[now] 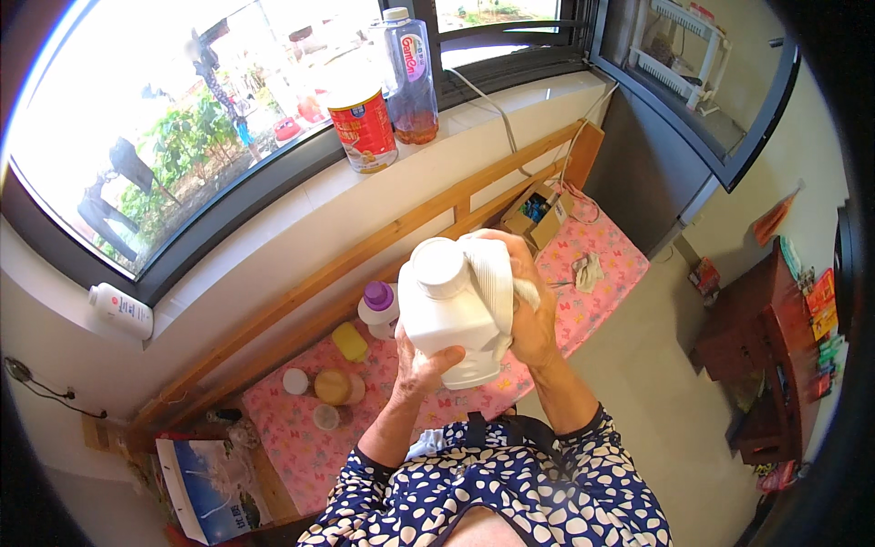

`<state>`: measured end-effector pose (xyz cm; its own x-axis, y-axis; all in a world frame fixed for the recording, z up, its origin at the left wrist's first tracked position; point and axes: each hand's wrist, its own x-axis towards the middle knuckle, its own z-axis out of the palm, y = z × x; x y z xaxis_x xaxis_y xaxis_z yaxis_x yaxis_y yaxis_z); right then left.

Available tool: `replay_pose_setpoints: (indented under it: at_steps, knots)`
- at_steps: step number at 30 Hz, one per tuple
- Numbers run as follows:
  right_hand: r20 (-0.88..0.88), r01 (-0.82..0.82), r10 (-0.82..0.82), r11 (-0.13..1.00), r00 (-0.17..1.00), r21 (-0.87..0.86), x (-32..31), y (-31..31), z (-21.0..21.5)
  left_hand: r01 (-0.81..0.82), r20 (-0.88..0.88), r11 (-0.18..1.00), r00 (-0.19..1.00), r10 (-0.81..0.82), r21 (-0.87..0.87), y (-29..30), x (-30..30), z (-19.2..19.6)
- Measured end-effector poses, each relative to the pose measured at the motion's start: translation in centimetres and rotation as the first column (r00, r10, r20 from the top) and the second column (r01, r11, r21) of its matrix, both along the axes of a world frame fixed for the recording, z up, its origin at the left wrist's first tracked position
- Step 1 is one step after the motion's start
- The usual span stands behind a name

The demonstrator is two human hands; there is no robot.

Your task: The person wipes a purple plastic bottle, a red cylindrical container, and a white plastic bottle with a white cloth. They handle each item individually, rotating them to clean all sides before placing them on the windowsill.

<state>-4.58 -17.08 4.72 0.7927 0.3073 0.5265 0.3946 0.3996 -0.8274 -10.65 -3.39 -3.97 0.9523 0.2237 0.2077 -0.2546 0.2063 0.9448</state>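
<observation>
I have a big white plastic jug [453, 314] raised in the middle of the frame, its capped neck tipped toward the upper left. My left hand [416, 366] cups it from below, fingers curled shut around the lower body, thumb across the front. My right hand [531, 305] is closed on a white cloth [492, 278] and presses it against the jug's shoulder, on the right of the cap.

To wipe it well, I judge the left hand should do nothing but steady and turn the jug, while the right keeps the cloth flat and works around the neck, where grime tends to gather. A firm grip low down matters, since smooth plastic may slip.

Below the jug lies a pink patterned mat [301, 447] with a purple-capped bottle [377, 308], a yellow box [349, 342] and small round jars [334, 387] left of centre. On the sill, upper centre, stand a red tin [364, 128] and a clear bottle [411, 77].
</observation>
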Motion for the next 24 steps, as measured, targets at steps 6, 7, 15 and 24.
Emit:
replay_pose_setpoints:
  at_steps: [6,7,15,24]
  knots:
    - [0.662,0.371,-0.21,0.922,0.72,-0.111,-0.9,0.3,-2.4,0.035,-0.02,0.929,0.999,-0.046,-0.368,-0.5,-0.5,1.2]
    - [0.675,0.37,-0.206,0.923,0.708,-0.106,-1.1,0.3,-2.7,0.067,0.011,0.914,0.998,-0.068,-0.4,-0.2,-0.4,0.7]
    - [0.134,0.084,-0.077,0.995,0.988,-0.054,-2.3,1.5,-0.5,0.107,0.025,0.895,0.994,-0.107,-0.432,0.2,-0.7,0.4]
    - [-0.415,0.009,-0.065,0.991,0.908,-0.136,1.2,1.6,-1.9,0.074,-0.024,0.928,0.996,-0.088,-0.365,-0.2,-0.4,0.0]
